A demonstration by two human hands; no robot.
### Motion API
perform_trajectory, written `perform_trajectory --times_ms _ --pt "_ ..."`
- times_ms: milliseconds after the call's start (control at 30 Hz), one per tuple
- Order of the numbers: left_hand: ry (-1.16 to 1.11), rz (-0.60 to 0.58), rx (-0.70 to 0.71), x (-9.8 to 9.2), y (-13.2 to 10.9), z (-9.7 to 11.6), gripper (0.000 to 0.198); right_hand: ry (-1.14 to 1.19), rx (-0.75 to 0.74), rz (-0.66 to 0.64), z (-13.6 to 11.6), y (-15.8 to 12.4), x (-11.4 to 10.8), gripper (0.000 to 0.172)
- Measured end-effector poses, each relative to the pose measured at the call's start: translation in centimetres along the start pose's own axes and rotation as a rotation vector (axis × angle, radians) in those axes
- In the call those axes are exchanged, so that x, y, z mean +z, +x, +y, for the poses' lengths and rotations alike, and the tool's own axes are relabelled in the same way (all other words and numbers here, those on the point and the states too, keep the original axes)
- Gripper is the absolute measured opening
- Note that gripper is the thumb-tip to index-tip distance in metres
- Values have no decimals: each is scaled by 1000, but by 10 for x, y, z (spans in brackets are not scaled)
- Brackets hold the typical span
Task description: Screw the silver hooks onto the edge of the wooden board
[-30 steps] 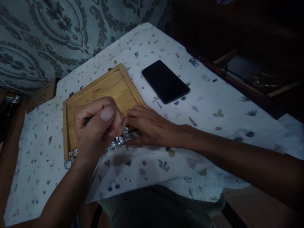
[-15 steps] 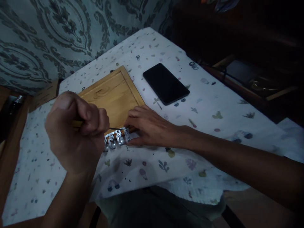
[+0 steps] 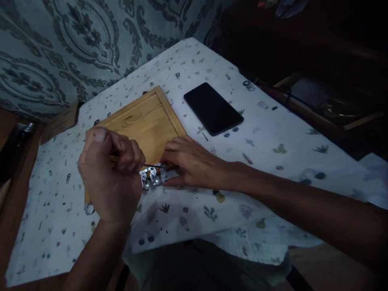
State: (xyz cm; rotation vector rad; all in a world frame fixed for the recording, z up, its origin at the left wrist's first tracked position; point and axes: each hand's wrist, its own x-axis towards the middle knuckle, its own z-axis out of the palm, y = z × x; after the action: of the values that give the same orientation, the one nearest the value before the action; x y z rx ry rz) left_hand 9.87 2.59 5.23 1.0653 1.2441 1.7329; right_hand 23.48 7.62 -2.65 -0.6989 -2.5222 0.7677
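Observation:
My left hand [image 3: 112, 173] is closed round a screwdriver, whose yellow handle shows a little between the fingers. Its thin dark shaft [image 3: 151, 165] points right, with the tip at the metal hooks [image 3: 154, 173] on the near edge of a wooden board [image 3: 145, 125]. My right hand [image 3: 190, 163] grips the board's near right corner and the end of the hook strip, thumb below and fingers on top. Another metal hook [image 3: 89, 209] shows at the board's near left corner.
A black tablet [image 3: 213, 108] lies on the patterned tablecloth [image 3: 260, 137], right of the board. Cardboard [image 3: 60, 122] sits at the table's far left edge, by the patterned wall [image 3: 85, 44]. Dark shelving with a tray stands beyond the right edge.
My left hand has moved right and slightly down, nearer the hooks, uncovering the board's left corner. My right hand keeps its hold. The whole view has shifted slightly.

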Motion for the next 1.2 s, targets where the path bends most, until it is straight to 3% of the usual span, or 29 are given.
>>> perform_trajectory --times_ms 333,667,933,1100,1200 --pt "16 -9 -5 1 -4 1 39 8 -6 -7 0 -1 -1 39" --pt "90 -9 84 5 -20 -3 53 30 -19 20 2 -2 2 34" --pt "54 -39 104 8 -12 -5 49 42 -8 23 0 -2 0 35" --pt "50 -116 79 9 -6 -3 48 27 -24 32 2 -2 1 36" --pt "26 -95 73 10 -3 -4 45 22 -26 28 2 -2 1 35"
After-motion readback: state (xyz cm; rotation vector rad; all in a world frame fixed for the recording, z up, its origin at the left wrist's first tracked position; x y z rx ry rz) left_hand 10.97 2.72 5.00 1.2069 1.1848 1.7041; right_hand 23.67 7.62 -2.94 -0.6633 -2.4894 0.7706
